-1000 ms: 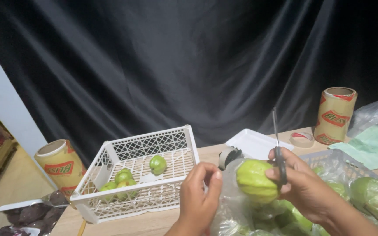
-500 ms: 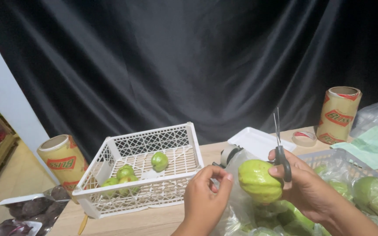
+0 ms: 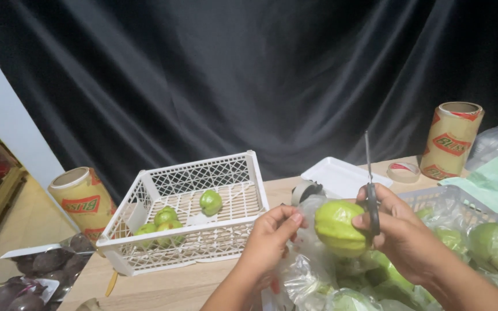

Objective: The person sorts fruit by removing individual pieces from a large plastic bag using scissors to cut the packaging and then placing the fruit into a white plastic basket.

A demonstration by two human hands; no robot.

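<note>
At table centre, just right of the white lattice plastic basket [image 3: 203,216], both hands work on one pale green, ribbed guava-like fruit [image 3: 339,227] held above the wooden tabletop [image 3: 185,285]. The right hand [image 3: 402,233] is closed around the fruit's right side and also grips black-handled scissors [image 3: 370,193], blades upright and, as far as the view shows, shut. The left hand [image 3: 275,236] pinches the clear plastic wrap [image 3: 309,253] hanging off the fruit's left side, thumb and fingers drawn together on the film.

Judgement on method: the film wants to be held taut and away from the skin, with the blade tips kept clear of the pinching fingers; holding fruit and scissors in one hand leaves little control — a firmer seat for the fruit would help.

Packages and labels:
- Far right, a tall roll of clear film with a red-and-yellow label on a cardboard core [image 3: 451,140] stands upright.
- Far left, a matching labelled roll [image 3: 82,201] stands off the table edge.
- Beside the right roll lies a small tape ring [image 3: 403,171]; near it, a white foam tray [image 3: 341,175].
- Lower left, dark purple produce in film-wrapped trays [image 3: 24,276] — kind unclear.
- Several small green fruits [image 3: 210,201] lie in the basket.
</note>
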